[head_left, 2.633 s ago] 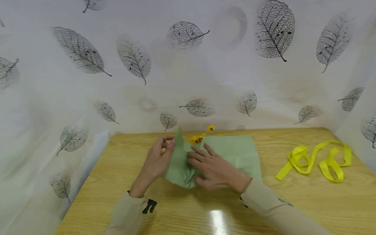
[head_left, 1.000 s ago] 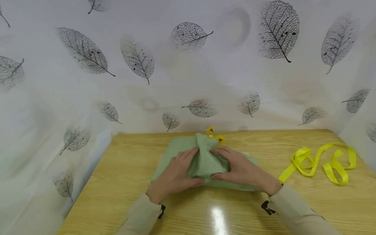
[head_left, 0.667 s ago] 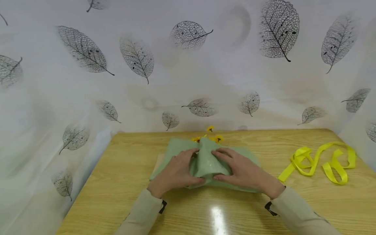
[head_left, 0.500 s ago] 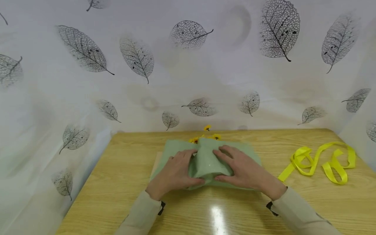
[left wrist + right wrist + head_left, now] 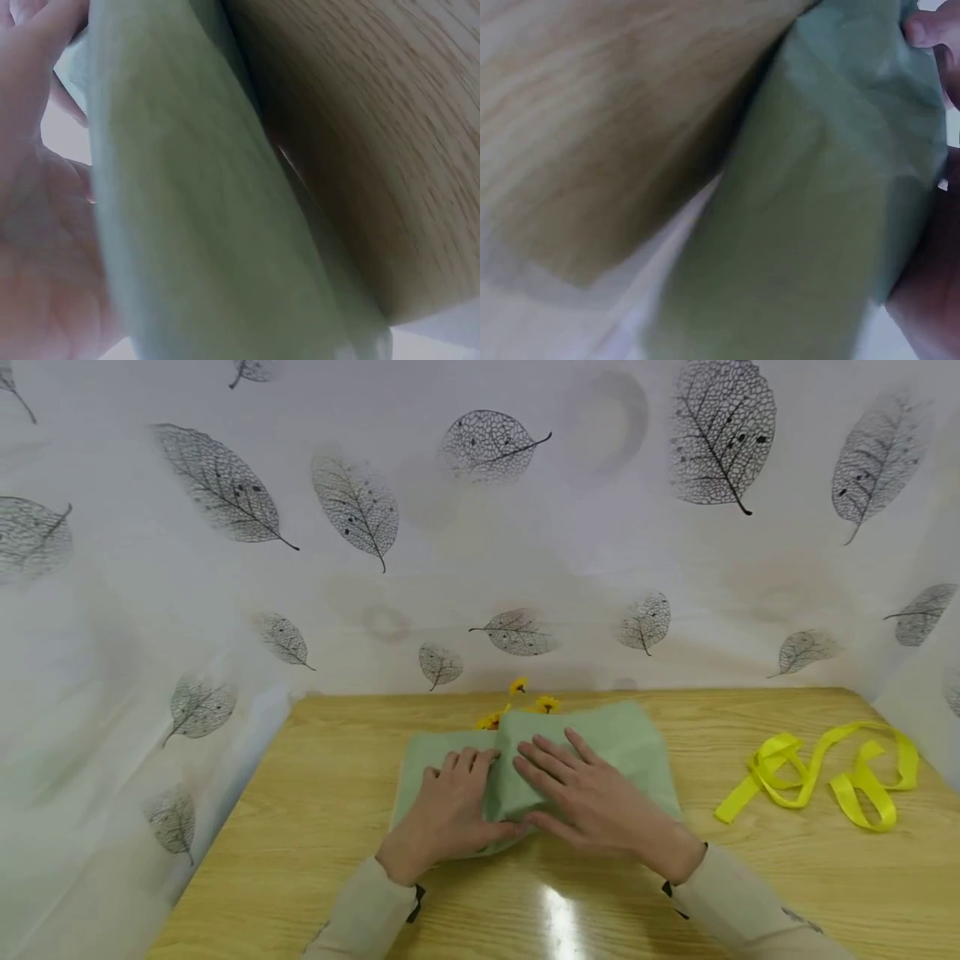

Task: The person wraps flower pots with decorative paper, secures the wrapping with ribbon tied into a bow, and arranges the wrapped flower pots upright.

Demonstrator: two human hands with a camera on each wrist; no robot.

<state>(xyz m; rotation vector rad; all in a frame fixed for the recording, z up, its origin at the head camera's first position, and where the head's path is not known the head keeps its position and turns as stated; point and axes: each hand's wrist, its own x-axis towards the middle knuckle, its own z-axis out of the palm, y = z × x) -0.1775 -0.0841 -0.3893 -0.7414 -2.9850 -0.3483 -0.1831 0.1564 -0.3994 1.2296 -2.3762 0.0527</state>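
Note:
Pale green wrapping paper (image 5: 630,739) lies folded over in the middle of the table, with yellow flowers (image 5: 547,704) poking out past its far edge. Whatever lies under the paper is hidden. My left hand (image 5: 446,814) grips the gathered paper at its left part, fingers bent over the fold and thumb at the near side. On the right flap my right hand (image 5: 592,797) rests with fingers spread and nearly straight. Both thumbs come close together at the near edge. In the left wrist view a paper fold (image 5: 180,187) covers much of the palm; the right wrist view shows creased paper (image 5: 795,195) beside the hand.
A loose yellow ribbon (image 5: 780,772) lies in loops on the right side of the wooden table (image 5: 300,827). Behind the table hangs a pale leaf-printed cloth (image 5: 465,543), which also runs along the left side.
The right hand has gone from curving round the raised paper to lying flatter on it, and the right flap is spread wider. Flower heads have shifted slightly left. The left hand keeps its hold.

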